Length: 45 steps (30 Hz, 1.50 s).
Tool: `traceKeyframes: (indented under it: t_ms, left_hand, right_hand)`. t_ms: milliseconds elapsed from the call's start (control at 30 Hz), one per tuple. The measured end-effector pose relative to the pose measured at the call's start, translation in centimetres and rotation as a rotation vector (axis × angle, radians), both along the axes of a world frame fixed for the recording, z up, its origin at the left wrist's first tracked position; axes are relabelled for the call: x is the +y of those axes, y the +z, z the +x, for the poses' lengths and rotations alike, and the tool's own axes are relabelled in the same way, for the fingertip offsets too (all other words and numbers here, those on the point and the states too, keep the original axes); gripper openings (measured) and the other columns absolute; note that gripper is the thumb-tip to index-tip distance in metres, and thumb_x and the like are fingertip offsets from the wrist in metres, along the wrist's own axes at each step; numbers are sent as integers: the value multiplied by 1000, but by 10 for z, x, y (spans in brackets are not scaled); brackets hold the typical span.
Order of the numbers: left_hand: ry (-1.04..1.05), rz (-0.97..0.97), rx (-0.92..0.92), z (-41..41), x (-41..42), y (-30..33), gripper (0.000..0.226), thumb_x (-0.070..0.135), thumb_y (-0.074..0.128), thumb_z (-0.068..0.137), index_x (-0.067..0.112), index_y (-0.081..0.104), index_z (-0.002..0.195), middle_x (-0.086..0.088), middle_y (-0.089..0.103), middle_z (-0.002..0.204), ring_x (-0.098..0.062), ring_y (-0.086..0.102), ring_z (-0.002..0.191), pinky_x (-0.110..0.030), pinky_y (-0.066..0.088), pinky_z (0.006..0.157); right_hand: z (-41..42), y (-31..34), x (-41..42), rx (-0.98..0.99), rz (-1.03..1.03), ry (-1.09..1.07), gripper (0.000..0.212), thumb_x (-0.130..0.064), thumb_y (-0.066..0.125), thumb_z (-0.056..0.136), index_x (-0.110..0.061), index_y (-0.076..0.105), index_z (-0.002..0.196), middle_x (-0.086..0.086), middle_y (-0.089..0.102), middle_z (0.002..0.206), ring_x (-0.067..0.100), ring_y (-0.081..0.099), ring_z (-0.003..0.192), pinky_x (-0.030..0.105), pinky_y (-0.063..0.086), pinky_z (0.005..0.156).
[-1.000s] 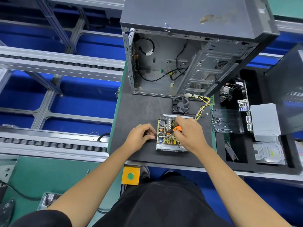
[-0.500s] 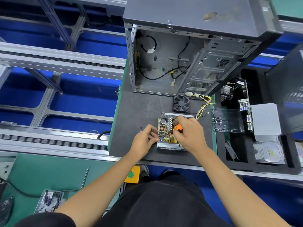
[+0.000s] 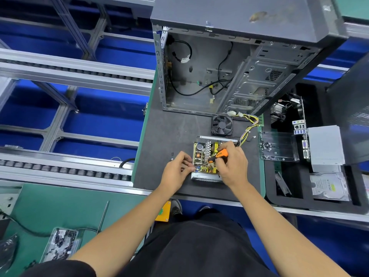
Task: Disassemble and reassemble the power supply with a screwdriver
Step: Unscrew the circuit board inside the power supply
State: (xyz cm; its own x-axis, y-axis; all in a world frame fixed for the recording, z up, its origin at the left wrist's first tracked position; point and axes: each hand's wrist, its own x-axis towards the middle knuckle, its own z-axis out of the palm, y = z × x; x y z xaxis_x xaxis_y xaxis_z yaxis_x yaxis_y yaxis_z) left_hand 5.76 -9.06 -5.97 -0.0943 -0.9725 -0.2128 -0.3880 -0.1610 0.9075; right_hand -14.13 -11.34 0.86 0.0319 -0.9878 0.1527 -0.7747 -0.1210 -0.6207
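Grey foam mat (image 3: pixel 169 136) covers the work table, and the power supply (image 3: pixel 207 158) sits on it with its lid off, close to the near edge of the mat. Its little metal box shows a yellow board with parts inside. The right hand (image 3: pixel 232 166) is curled round the orange and black screwdriver (image 3: pixel 216 155), and the tip slants down to the left side of the board. The left hand (image 3: pixel 175 172) is at the left edge of the box, with its fingertips pinched together right by the screwdriver tip; what they pinch is too small to tell. A black fan (image 3: pixel 222 125) lies just behind the box, and yellow and black wires (image 3: pixel 248 128) run from the box up toward the open computer case (image 3: pixel 229 72) that stands at the back of the mat. To the left of the hands the mat is bare but for two tiny bits (image 3: pixel 172 156) well apart from the box. To the right, past the green edge, a clear tray (image 3: pixel 279 145) holds small screws, and a black foam tray (image 3: pixel 289 186) holds a hard drive (image 3: pixel 329 186).
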Motion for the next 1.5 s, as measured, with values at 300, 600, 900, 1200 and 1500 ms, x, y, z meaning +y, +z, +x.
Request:
traceKeyframes:
  t_ms: [300,600,900,1200,1500]
  left_hand:
    - [14,-26,-7,-3,2,-2,28,14,77,87,27,57,103,13,69,89,-11,68,84,-37,58,82]
    - [17,-68,39,6,6,-6,31,11,76,88,28,57,106,11,73,90,-9,71,89,-22,55,81]
    - [-27,-106,-57,8,4,-5,37,20,79,87,33,54,111,17,72,89,-3,69,89,-26,56,83]
    - [3,-264,-391,4,8,-11,38,45,80,81,39,56,109,28,72,86,5,62,89,-23,36,88]
    - [13,-340,-505,-3,11,-15,37,35,83,80,36,55,104,23,68,76,1,55,78,-26,17,76]
  right_hand:
    - [-3,2,-1,52,10,70,20,-34,47,75,-35,47,95,-23,43,72,12,41,76,26,26,59]
    - [5,17,-8,235,-88,252,15,-31,52,79,-20,50,90,-3,56,69,16,37,68,24,12,64]
    - [17,24,-15,292,-76,333,16,-30,52,80,-17,51,89,-3,58,72,22,41,66,31,26,67]
    - [21,34,-18,421,-139,550,13,-28,50,78,-17,50,85,-4,55,70,23,50,66,33,34,74]
    - [30,38,-21,486,-210,684,14,-25,60,79,-19,48,80,-2,52,70,21,52,66,33,38,72]
